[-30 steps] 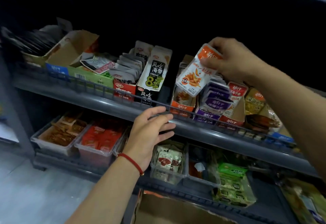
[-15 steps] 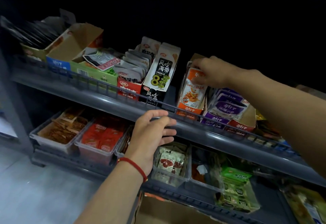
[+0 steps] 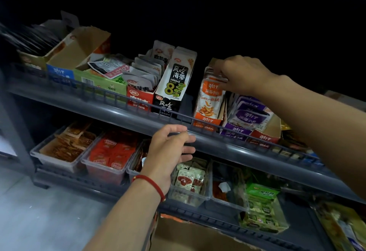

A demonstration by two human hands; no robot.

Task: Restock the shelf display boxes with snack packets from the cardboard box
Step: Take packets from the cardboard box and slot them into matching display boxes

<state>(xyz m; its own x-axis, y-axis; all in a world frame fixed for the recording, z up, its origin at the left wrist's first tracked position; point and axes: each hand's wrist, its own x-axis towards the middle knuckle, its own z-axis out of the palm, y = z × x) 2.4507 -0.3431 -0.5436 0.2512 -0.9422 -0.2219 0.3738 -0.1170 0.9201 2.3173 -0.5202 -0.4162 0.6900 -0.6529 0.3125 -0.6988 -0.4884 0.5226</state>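
Observation:
An orange snack packet (image 3: 209, 100) stands upright at the front of the orange display box (image 3: 206, 121) on the upper shelf. My right hand (image 3: 243, 74) reaches in from the right and its fingers pinch the packet's top edge. Lower down, my left hand (image 3: 170, 149), with a red string at the wrist, hovers by the front lip of the upper shelf (image 3: 118, 110), fingers loosely apart and holding nothing. The brown cardboard box (image 3: 188, 237) shows at the bottom edge, its inside hidden.
A purple display box (image 3: 235, 131) stands right of the orange one, a black-and-white box (image 3: 174, 84), a red box (image 3: 139, 97) and a green box (image 3: 103, 82) to its left. Clear bins (image 3: 103, 169) of packets line the lower shelf. Grey floor lies at lower left.
My right hand carried the orange packet down from above the shelf and set it into the orange display box. My left hand stayed near the shelf lip.

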